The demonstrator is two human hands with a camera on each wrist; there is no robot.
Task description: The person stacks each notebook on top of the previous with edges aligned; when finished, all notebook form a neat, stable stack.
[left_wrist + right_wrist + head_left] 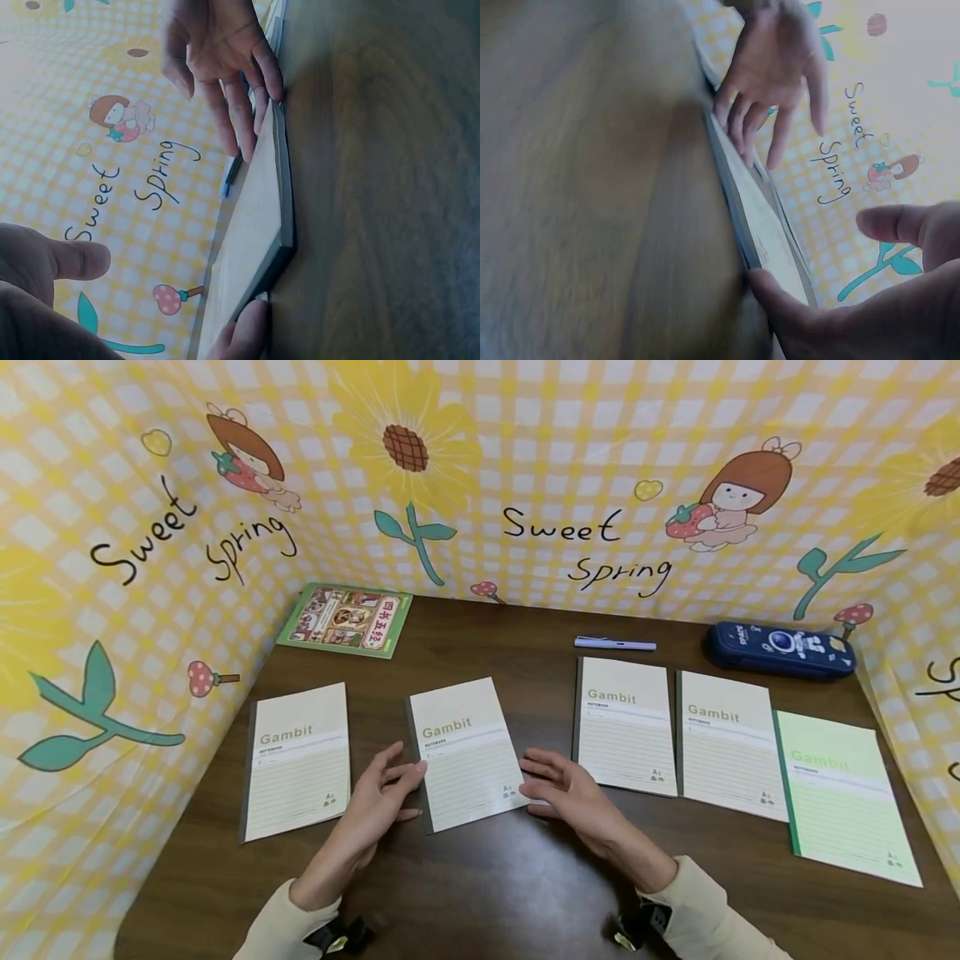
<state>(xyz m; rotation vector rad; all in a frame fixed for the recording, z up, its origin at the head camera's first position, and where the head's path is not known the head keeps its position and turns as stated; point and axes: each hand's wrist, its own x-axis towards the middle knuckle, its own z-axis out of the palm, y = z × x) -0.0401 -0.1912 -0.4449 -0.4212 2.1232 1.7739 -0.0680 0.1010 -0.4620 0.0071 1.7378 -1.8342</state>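
Currently, fingers of the left hand [378,797] are loosely spread, not clenched, at the spine side of the middle notebook [467,756]. Fingers of the right hand [573,797] are likewise relaxed and slightly bent at the opposite edge; exact contact on that side cannot be told. Each thumb stands well away from the fingers in neither-gripping fashion, as far as the wrist views show.

Middle notebook: between the hands on the table, set slightly askew; thin rectangular block, smooth cream paper cover with faint sheen, fine ruled lines, gold "Gambit" lettering, dark binding strip [415,727] along its left edge.

Tabletop [480,885]: dark brown wood grain, a dull glare near the hands. Cuffs: pale fabric, black devices [333,935] strapped beneath.

Left of the left hand: matching cream notebook [300,760]. Right of the right hand, a row of three: cream notebook [626,727], another cream one [731,743], then a pale green notebook [851,797] with green spine. These stand between the right hand and a glossy navy pencil case [780,652]. Slim lavender pen [615,644] behind the row; green-bordered picture book [345,620] far left. Creased yellow-checked cloth [487,443] bounds the back and sides.
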